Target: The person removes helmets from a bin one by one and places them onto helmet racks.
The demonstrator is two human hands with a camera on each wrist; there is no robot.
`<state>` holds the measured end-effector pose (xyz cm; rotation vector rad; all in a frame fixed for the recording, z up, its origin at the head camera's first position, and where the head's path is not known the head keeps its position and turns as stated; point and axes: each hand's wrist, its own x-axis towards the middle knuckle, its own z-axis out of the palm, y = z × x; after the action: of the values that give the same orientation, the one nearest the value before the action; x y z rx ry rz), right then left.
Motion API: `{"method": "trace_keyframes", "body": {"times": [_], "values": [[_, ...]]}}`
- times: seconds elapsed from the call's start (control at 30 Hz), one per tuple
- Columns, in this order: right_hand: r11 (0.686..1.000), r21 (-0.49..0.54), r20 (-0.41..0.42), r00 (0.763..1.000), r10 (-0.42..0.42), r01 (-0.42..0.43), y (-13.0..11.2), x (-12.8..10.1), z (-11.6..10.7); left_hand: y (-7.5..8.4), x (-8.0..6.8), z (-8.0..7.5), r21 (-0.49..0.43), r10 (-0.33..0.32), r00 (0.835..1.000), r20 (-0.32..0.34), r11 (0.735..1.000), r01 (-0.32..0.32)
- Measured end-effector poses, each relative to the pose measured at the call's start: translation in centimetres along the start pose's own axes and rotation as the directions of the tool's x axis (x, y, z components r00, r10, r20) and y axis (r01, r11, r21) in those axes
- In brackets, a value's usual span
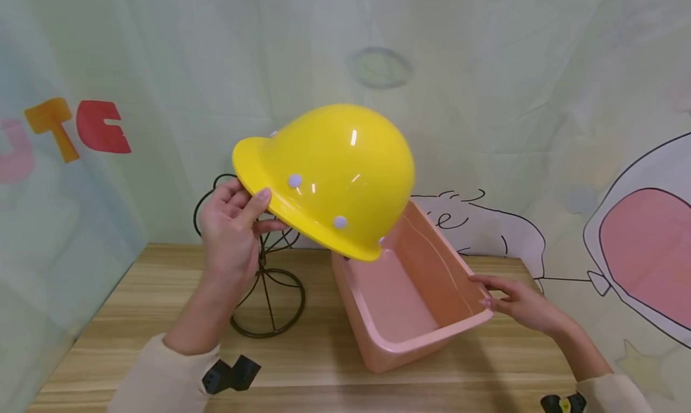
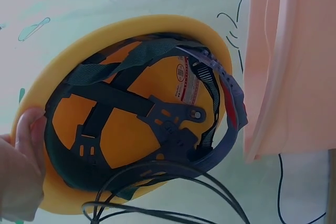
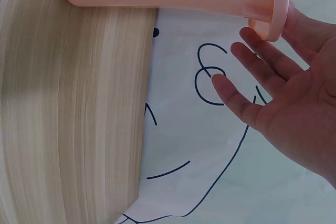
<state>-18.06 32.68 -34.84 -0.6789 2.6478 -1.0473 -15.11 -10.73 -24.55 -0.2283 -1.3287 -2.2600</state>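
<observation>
My left hand (image 1: 231, 230) pinches the brim of a yellow hard hat (image 1: 345, 167), thumb on top and fingers underneath. The hat hangs tilted in the air, brim to the left, partly over a pink plastic tub (image 1: 372, 311). In the left wrist view the hat's inside shows, with a dark strap harness (image 2: 126, 98) and a label. At the tub's right corner my right hand (image 1: 520, 302) pinches the rim between thumb and forefinger. Its other fingers (image 3: 241, 98) stretch out below the rim in the right wrist view.
A black wire stand (image 1: 270, 302) with a round base stands on the wooden table (image 1: 135, 323), left of the tub and partly behind my left hand. A printed cloth backdrop (image 1: 178, 59) hangs behind the table.
</observation>
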Motion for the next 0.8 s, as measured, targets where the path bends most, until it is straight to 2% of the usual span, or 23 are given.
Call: {"method": "trace_keyframes", "body": {"times": [0.3, 0.6, 0.8], "values": [[1.000, -0.016, -0.003, 1.000, 0.001, -0.001, 0.0, 0.0, -0.1, 0.7, 0.3, -0.9, -0.060, -0.055, 0.995, -0.082, 0.997, 0.050], [1.000, 0.002, 0.009, 1.000, 0.009, -0.009, 0.1, 0.0, -0.2, 1.0, 0.5, -2.4, -0.097, -0.060, 0.991, -0.121, 0.994, 0.048], [1.000, 0.017, 0.016, 1.000, 0.007, -0.007, 0.1, 0.0, -0.2, 1.2, 0.6, -3.3, -0.159, -0.057, 0.987, -0.152, 0.987, 0.032]]}}
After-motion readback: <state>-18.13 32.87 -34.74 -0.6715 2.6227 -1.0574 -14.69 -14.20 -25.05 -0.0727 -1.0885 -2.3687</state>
